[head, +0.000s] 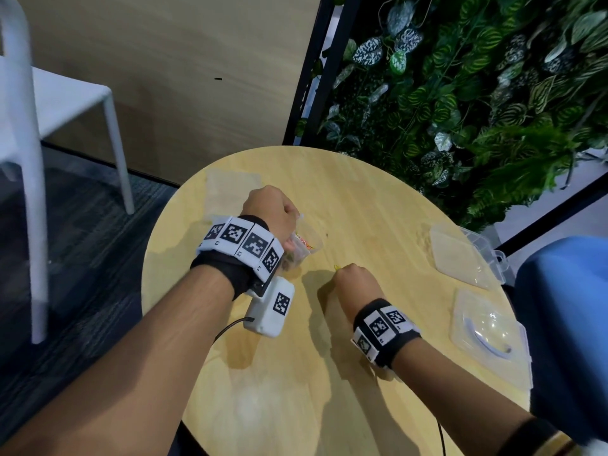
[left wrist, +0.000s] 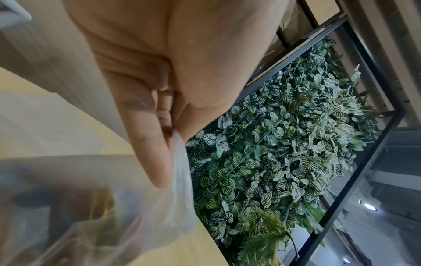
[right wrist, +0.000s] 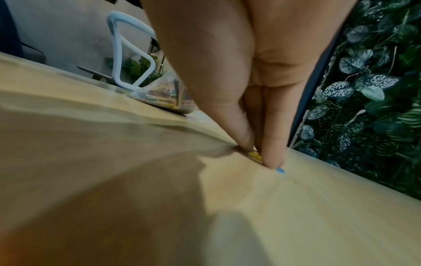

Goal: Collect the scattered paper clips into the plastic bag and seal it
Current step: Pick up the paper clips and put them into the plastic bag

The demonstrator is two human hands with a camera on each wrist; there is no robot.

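Right hand (right wrist: 246,86) grip pinches yellow paper clip (right wrist: 254,156) on table (head: 378,205); left hand (head: 268,209) grip pinches plastic bag (head: 304,243) rim.

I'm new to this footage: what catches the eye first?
On the round wooden table, the left hand grips a clear plastic bag of colourful paper clips. The right hand pinches a yellow paper clip off the tabletop. A leafy green wall stands behind.

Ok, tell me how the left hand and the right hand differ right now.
The left hand is raised, pinching the edge of the plastic bag that holds coloured clips; the right hand is down at the round table, fingertips pinching a yellow paper clip. A blue clip lies beside the right hand, none beside the left. Both wear marker wristbands.
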